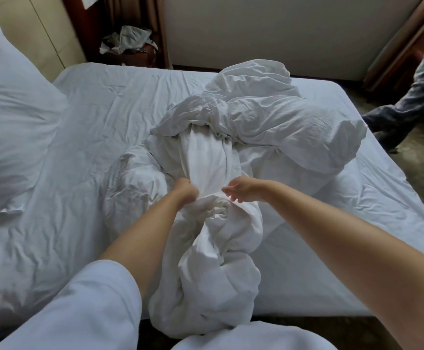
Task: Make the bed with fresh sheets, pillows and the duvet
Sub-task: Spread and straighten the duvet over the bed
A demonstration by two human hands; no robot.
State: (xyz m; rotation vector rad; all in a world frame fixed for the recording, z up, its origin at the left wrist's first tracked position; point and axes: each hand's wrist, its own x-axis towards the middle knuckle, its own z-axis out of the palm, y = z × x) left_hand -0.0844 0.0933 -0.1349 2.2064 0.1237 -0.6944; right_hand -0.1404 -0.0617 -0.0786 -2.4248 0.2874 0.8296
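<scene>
Nearest us, our left hand point(186, 190) has its grip closed on a fold of the bunched white duvet point(231, 152), while our right hand point(241, 190) hovers just beside it, its grip loose and holding nothing. The duvet lies heaped mid-bed on the fitted sheet point(120, 97), trailing over the near edge. A pillow point(11, 117) rests at the left, and beyond the far right corner a person's leg point(412, 97) shows.

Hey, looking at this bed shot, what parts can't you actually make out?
All in the head view:
- Left hand: fingertips buried in the duvet folds.
- Duvet's lower end: drops below the mattress edge, hidden behind a white sleeve.
- Second person: blurred, cut off by the right edge.
- Pillow: cut off at the left edge.
</scene>
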